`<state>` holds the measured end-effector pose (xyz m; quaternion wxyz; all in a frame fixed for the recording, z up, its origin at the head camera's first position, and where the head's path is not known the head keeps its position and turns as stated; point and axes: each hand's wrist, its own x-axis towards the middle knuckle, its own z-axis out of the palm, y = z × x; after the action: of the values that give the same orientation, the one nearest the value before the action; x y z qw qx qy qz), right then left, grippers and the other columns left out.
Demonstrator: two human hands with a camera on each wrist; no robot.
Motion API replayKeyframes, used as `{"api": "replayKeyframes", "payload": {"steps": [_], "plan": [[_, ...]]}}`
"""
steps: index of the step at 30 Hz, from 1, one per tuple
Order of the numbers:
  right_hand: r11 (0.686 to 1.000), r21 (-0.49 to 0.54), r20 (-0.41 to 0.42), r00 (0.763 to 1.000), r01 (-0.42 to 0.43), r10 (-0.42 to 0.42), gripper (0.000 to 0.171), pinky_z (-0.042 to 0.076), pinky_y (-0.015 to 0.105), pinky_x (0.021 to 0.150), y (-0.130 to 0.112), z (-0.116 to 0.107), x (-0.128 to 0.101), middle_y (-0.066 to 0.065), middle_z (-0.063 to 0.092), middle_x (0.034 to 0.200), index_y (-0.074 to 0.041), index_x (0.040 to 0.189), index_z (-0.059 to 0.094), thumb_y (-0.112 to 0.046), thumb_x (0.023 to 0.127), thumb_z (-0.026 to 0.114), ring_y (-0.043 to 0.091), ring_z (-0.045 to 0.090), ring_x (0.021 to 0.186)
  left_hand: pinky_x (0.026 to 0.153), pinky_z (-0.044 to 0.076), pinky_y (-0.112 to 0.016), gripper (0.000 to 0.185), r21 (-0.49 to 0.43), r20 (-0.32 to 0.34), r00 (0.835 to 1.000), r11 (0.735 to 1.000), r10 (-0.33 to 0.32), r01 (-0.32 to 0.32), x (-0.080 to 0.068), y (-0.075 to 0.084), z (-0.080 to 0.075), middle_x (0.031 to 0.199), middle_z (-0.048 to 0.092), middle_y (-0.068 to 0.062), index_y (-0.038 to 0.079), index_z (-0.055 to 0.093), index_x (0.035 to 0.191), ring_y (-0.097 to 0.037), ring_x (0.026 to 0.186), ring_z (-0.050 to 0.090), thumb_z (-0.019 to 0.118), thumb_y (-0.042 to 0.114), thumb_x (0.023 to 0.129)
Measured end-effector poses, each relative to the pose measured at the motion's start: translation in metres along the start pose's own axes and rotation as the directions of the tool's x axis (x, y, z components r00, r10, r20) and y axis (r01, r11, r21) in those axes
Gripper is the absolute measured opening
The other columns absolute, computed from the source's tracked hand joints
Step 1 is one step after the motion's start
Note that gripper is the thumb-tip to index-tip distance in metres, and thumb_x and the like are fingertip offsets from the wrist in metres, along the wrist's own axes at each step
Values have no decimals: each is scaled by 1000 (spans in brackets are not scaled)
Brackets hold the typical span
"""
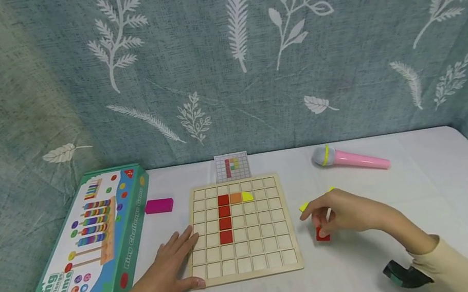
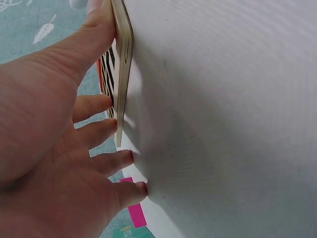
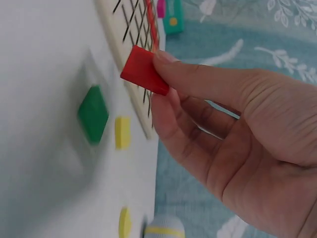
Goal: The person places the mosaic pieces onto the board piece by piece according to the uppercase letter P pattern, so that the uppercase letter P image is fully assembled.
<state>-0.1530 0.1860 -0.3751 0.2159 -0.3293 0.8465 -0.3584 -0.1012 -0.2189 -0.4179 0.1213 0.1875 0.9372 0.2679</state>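
Observation:
A wooden grid board (image 1: 270, 244) lies on the table. On it stand a column of several red squares (image 1: 225, 223), an orange square (image 1: 236, 198) and a yellow rounded piece (image 1: 247, 196). My left hand (image 1: 166, 267) rests at the board's left edge, fingers spread, thumb touching the near left corner. Right of the board, my right hand (image 1: 351, 210) pinches a red square block (image 3: 143, 70) between thumb and fingers, above the table. Near it lie a green block (image 3: 93, 115) and two yellow blocks (image 3: 122, 133); the head view hides the green one behind the hand.
Behind the board sits a small pattern card (image 1: 232, 167) with a coloured grid. A pink toy microphone (image 1: 358, 159) lies at the back right. On the left are a magenta block (image 1: 159, 206) and a large green game box (image 1: 91, 244). A patterned curtain (image 1: 220, 65) hangs behind.

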Motion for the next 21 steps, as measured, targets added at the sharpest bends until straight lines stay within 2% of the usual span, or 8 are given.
{"api": "replayKeyframes", "payload": {"steps": [7, 12, 21], "plan": [[998, -15, -30, 997, 67, -68, 43, 56, 24, 71, -12, 14, 37, -4, 64, 80, 3, 126, 61, 9, 83, 67, 3, 61, 72, 111, 14, -70, 97, 0, -1, 1000, 1000, -2, 2, 1, -1, 0, 158, 26, -19, 3, 40, 148, -50, 143, 17, 81, 47, 72], [995, -26, -26, 995, 97, -98, 41, 56, 22, 73, -21, 26, 61, -6, 62, 82, 0, 124, 64, 4, 84, 72, 3, 60, 76, 110, 15, -71, 97, 0, -8, 1000, 1000, 11, -11, 0, -1, 1, 158, 27, -20, 2, 41, 147, -51, 143, 18, 81, 48, 71], [987, -47, -3, 988, 153, -153, 37, 54, 20, 72, -38, 40, 90, -5, 63, 80, 1, 120, 66, 3, 84, 74, 3, 60, 74, 111, 13, -70, 96, -17, 3, 1000, 1000, 4, -4, 1, -1, 1, 159, 26, -19, 3, 40, 148, -50, 143, 16, 80, 47, 73]]}}
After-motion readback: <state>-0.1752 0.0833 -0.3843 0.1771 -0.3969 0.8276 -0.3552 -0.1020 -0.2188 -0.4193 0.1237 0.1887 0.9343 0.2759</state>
